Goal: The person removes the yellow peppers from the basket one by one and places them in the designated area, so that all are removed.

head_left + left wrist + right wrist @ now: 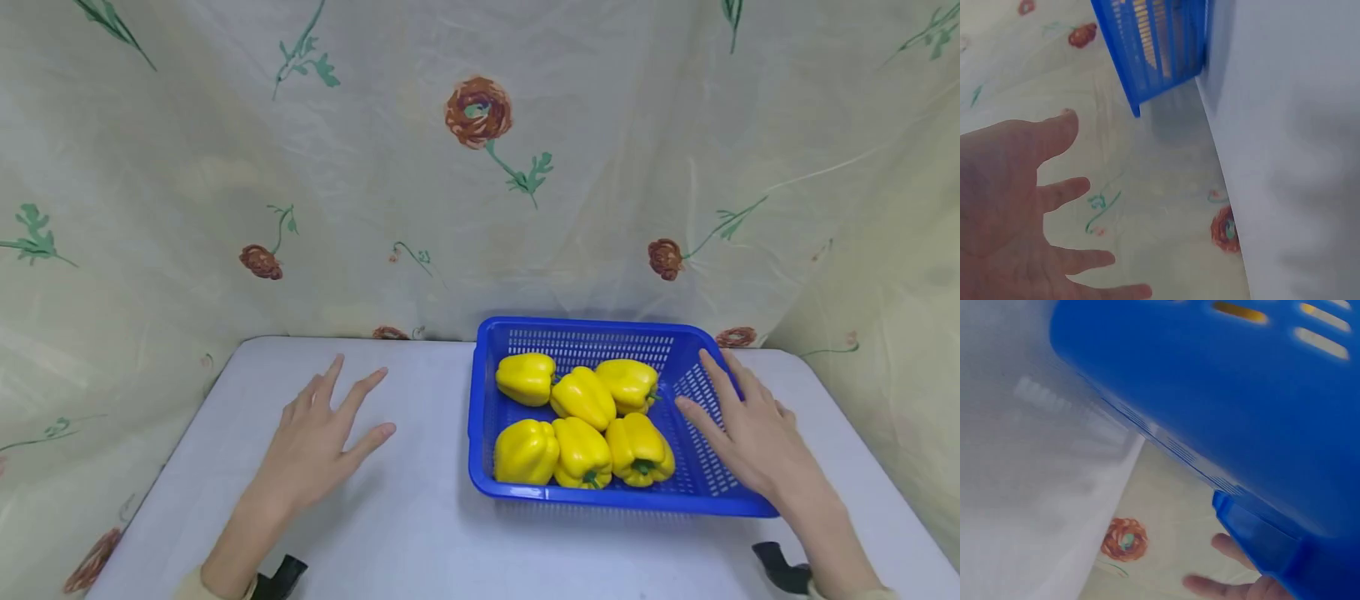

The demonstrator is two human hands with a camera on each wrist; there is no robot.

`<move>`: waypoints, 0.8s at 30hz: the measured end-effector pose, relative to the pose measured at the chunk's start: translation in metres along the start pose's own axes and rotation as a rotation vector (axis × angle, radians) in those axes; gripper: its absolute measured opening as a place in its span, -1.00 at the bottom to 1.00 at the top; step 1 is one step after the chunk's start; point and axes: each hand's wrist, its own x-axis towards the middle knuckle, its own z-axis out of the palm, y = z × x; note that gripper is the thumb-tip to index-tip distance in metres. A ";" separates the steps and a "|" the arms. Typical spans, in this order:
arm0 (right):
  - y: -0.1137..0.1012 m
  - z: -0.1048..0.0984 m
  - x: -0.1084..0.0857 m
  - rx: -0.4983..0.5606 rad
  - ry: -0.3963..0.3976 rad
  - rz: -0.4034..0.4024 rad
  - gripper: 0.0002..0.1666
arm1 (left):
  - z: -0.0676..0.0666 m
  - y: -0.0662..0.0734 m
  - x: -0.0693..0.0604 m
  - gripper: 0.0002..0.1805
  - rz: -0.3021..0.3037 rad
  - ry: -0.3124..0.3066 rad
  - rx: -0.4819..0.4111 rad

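Note:
Several yellow bell peppers (582, 398) lie in two rough rows inside a blue plastic basket (581, 493). My right hand (759, 437) is at the basket's right side, fingers spread and thumb over the inside. In the right wrist view, fingertips (1207, 586) show past the rim of the basket (1210, 406); whether they touch it I cannot tell. Left of the basket, my left hand (311, 454) hovers above the table with fingers apart, holding nothing. The left wrist view shows that hand (1004, 212) well apart from the basket (1175, 44).
A white-covered table (420, 542) carries the basket on its right half. Behind it and along both sides hangs a pale curtain (360, 167) with a flower print, close to the basket's back edge. Black straps or mounts (281, 577) sit at both wrists.

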 end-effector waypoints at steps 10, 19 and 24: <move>0.004 0.008 0.007 -0.014 0.004 0.024 0.16 | 0.014 0.048 0.011 -0.43 0.105 0.047 -0.085; 0.002 0.011 0.008 -0.055 0.020 0.040 0.17 | 0.018 0.086 0.029 -0.52 0.260 0.025 -0.062; 0.002 0.012 0.007 -0.085 0.033 0.026 0.16 | 0.023 0.103 0.037 -0.47 0.300 -0.007 -0.015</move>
